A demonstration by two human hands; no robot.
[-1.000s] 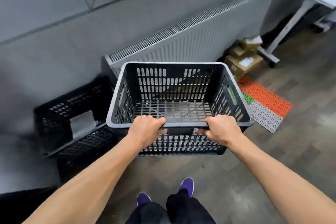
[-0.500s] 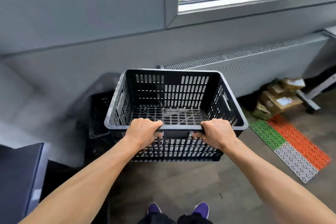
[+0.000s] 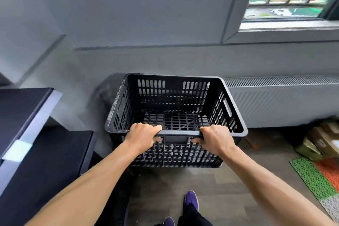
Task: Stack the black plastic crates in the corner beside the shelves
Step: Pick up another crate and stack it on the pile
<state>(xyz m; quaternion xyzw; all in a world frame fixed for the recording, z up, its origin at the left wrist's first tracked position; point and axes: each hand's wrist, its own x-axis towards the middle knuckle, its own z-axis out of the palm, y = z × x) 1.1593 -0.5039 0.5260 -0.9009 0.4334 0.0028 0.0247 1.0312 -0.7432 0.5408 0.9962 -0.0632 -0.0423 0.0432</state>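
An empty black slotted plastic crate (image 3: 176, 97) is held in front of me above the floor, close to the grey wall. My left hand (image 3: 142, 135) grips its near rim left of the middle. My right hand (image 3: 215, 136) grips the same rim to the right. A dark blurred shape (image 3: 108, 88) shows behind the crate's far left corner; I cannot tell what it is. The black crates seen earlier on the floor are hidden behind the one I hold.
Black shelves (image 3: 36, 134) stand at the left, their edge close to the crate. A grey radiator (image 3: 280, 101) runs along the wall at the right. Cardboard boxes (image 3: 322, 145) and a green and orange mat (image 3: 317, 178) lie on the floor at the right.
My view and the crate have swung left, away from the radiator and toward the corner beside the shelves. The shelves have come further into view. Both hands keep the same grip.
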